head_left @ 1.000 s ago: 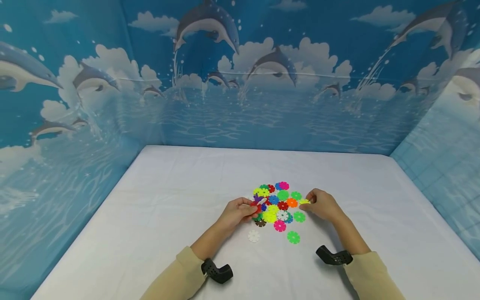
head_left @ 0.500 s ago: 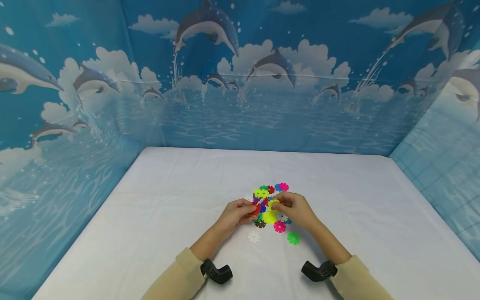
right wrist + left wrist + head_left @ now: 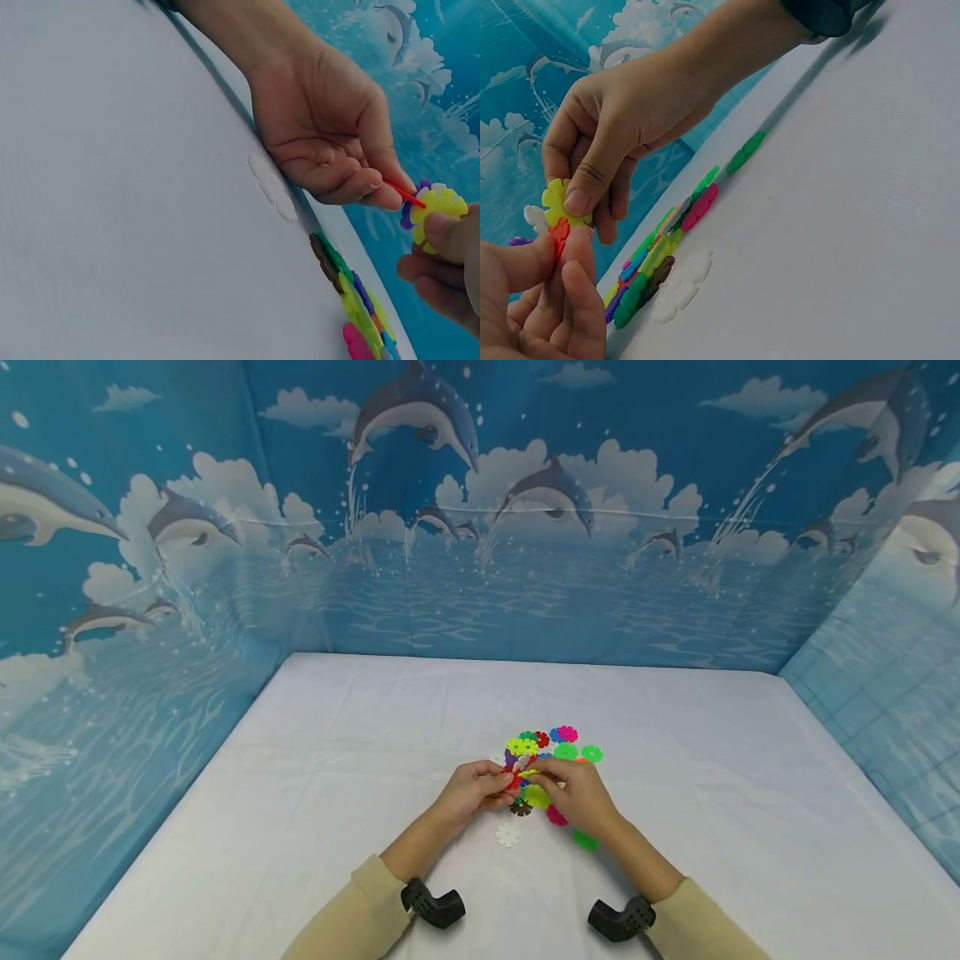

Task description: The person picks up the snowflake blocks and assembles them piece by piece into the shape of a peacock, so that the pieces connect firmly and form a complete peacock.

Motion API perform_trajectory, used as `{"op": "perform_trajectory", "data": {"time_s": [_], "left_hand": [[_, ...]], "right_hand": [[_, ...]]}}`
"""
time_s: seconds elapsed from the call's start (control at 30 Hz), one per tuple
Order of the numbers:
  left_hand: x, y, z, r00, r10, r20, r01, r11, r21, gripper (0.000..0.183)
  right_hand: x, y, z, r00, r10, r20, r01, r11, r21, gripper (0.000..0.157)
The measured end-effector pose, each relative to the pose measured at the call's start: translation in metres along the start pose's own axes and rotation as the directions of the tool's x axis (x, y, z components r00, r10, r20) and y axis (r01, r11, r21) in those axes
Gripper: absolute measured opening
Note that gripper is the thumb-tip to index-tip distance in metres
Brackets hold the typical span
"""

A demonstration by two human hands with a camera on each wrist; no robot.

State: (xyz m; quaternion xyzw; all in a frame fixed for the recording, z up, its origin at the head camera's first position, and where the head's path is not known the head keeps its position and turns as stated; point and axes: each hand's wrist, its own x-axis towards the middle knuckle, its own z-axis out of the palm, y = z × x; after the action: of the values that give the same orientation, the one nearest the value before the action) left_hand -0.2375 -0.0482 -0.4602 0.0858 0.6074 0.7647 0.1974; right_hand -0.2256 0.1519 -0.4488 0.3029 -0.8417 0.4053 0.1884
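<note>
Left hand point(image 3: 467, 795): grip pinching red disc point(image 3: 559, 232); right hand point(image 3: 587, 795): grip pinching yellow disc point(image 3: 554, 201) | Position: both apparently touching, between hands, above table point(image 3: 360, 760) | Risk: misalignment or uneven pressure could make yellow disc slip free; probable drop onto loose discs point(image 3: 566, 751)

Beige sleeves point(image 3: 345, 910) meet curved black wrist devices point(image 3: 437, 906) with dotted sides

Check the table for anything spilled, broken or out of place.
Nothing looks spilled or broken. Only a white disc and a green disc lie apart from the colourful pile, on its near side: mildly stray at most, as the pile itself is loose.
</note>
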Motion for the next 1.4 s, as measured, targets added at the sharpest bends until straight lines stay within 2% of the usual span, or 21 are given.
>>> {"op": "perform_trajectory", "data": {"time_s": [0.17, 0.4, 0.53, 0.63, 0.7, 0.77, 0.83, 0.87, 0.93, 1.03, 1.1, 1.2, 1.3, 1.4], "left_hand": [[0.0, -0.001, -0.001, 1.0, 0.01, 0.014, -0.011, 1.0, 0.019, 0.013], [0.001, -0.004, 0.0, 1.0, 0.026, 0.01, -0.027, 0.999, 0.039, 0.016], [0.002, -0.005, 0.001, 1.0, 0.026, -0.007, -0.025, 0.998, 0.058, 0.014], [0.003, -0.004, 0.001, 1.0, 0.011, -0.015, -0.01, 0.998, 0.055, 0.012], [0.003, -0.001, 0.0, 0.998, 0.004, -0.058, -0.001, 0.999, 0.043, 0.01], [0.006, 0.003, -0.005, 0.99, -0.005, -0.139, 0.006, 1.0, 0.004, 0.008], [0.009, 0.01, -0.012, 0.968, -0.002, -0.251, -0.004, 1.0, -0.027, 0.009], [0.012, 0.015, -0.018, 0.95, -0.003, -0.311, -0.011, 0.999, -0.041, 0.011], [0.02, 0.024, -0.03, 0.91, 0.003, -0.414, -0.027, 0.998, -0.052, 0.015], [0.036, 0.035, -0.048, 0.854, 0.019, -0.52, -0.032, 0.999, -0.016, 0.022], [0.048, 0.038, -0.06, 0.825, 0.019, -0.565, -0.016, 1.0, 0.009, 0.024], [0.063, 0.039, -0.072, 0.794, -0.003, -0.607, 0.023, 0.999, 0.025, 0.025], [0.075, 0.038, -0.074, 0.767, -0.024, -0.642, 0.064, 0.997, 0.039, 0.026], [0.084, 0.037, -0.071, 0.737, -0.041, -0.674, 0.144, 0.985, 0.098, 0.024]], "right_hand": [[-0.002, -0.002, 0.003, 0.998, -0.061, 0.001, 0.061, 0.997, -0.055, 0.014], [-0.003, -0.002, 0.007, 0.995, -0.099, 0.016, 0.1, 0.992, -0.08, 0.015], [-0.003, -0.001, 0.008, 0.997, -0.064, 0.036, 0.067, 0.995, -0.076, 0.013], [-0.004, 0.001, 0.007, 0.999, 0.0, 0.035, 0.002, 0.998, -0.059, 0.011], [-0.003, 0.002, 0.004, 0.999, 0.041, 0.036, -0.039, 0.998, -0.049, 0.017], [-0.002, 0.004, 0.001, 0.995, 0.096, 0.019, -0.095, 0.995, -0.043, 0.029], [0.0, 0.007, -0.003, 0.987, 0.159, -0.016, -0.159, 0.987, -0.034, 0.036], [0.0, 0.009, -0.005, 0.981, 0.192, -0.04, -0.193, 0.981, -0.027, 0.036], [0.0, 0.012, -0.01, 0.964, 0.25, -0.091, -0.253, 0.967, -0.026, 0.028], [-0.001, 0.018, -0.015, 0.948, 0.287, -0.142, -0.292, 0.956, -0.019, 0.015], [-0.002, 0.022, -0.017, 0.946, 0.281, -0.163, -0.289, 0.957, -0.024, 0.012], [-0.003, 0.026, -0.016, 0.94, 0.282, -0.19, -0.29, 0.957, -0.013, 0.011], [-0.004, 0.028, -0.014, 0.928, 0.307, -0.211, -0.315, 0.949, -0.005, 0.012], [-0.005, 0.028, -0.014, 0.92, 0.318, -0.228, -0.326, 0.945, 0.003, 0.012]]}}
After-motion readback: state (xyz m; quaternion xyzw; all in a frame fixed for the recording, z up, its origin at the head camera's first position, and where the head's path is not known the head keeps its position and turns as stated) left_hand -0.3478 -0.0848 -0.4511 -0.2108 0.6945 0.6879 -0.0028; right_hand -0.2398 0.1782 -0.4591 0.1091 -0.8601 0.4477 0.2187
